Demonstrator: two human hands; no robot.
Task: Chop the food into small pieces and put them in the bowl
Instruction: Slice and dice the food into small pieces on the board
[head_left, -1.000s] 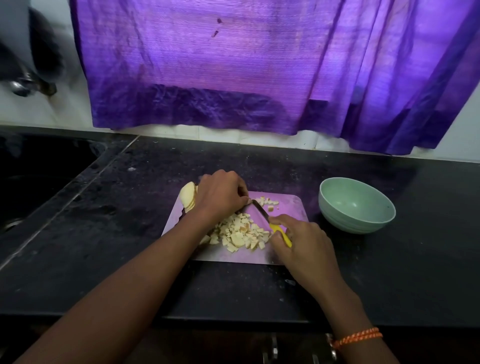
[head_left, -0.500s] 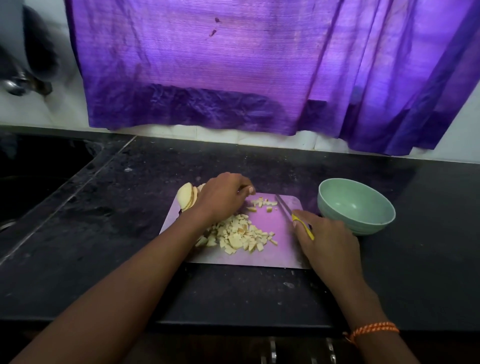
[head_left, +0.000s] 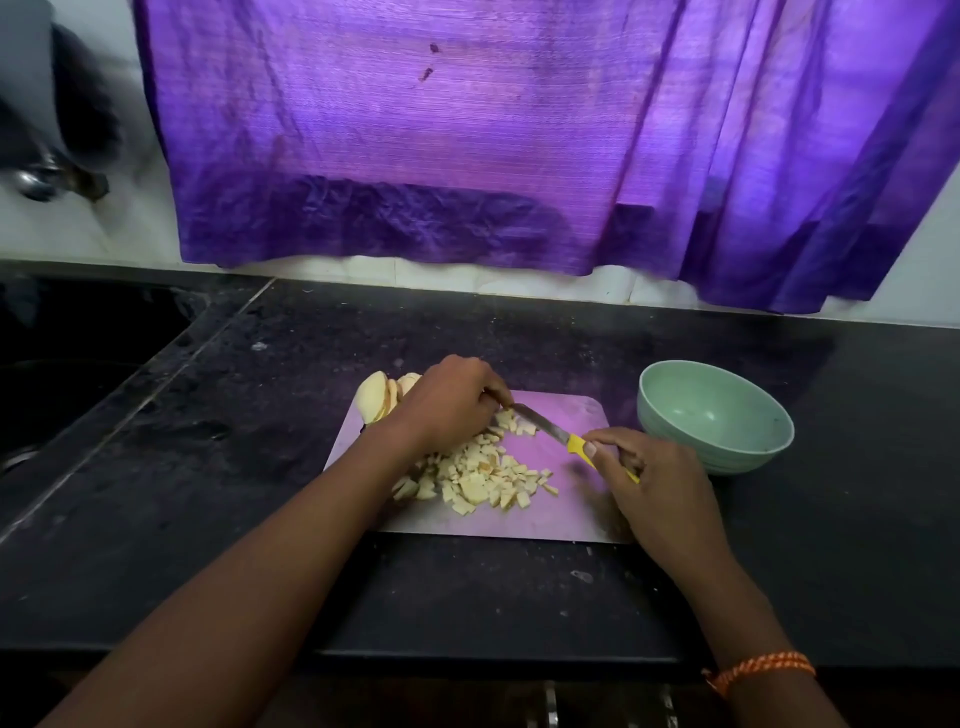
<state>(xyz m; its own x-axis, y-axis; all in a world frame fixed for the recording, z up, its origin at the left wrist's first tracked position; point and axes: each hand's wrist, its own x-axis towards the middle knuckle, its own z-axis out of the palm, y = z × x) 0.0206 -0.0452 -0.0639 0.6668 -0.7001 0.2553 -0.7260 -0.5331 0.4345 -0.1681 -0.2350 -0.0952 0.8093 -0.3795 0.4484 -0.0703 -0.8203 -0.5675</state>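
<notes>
- Change vs half a second ago: right hand (head_left: 657, 480) has swung the knife (head_left: 558, 435) back left; blade was out at the board's far right edge, now its tip sits at the left hand's fingertips, over the small far group of pieces.
- Left hand (head_left: 449, 402) has barely shifted, still curled knuckles-up at the far left of the cutting board (head_left: 576, 514); whatever it holds down is hidden under the fingers, grip cannot be told for sure.
- Right hand grips the yellow knife handle, thumb and forefinger pinching near the blade; most of handle is buried in the fist.
- Chopped pieces (head_left: 488, 478) are heaped mid-board, near side of the left hand, partly covered by the left wrist.
- Uncut slices (head_left: 382, 397) stand stacked at the board's far left corner, right part hidden behind the left hand.
- Green bowl (head_left: 717, 418) on the dark counter (head_left: 208, 467), just right of the board, same spot; no pieces seen inside.
- Purple curtain (head_left: 519, 156) hangs at far side. Far left object is blurred, unreadable.
- Orange thread bracelet (head_left: 761, 667) on right wrist.
</notes>
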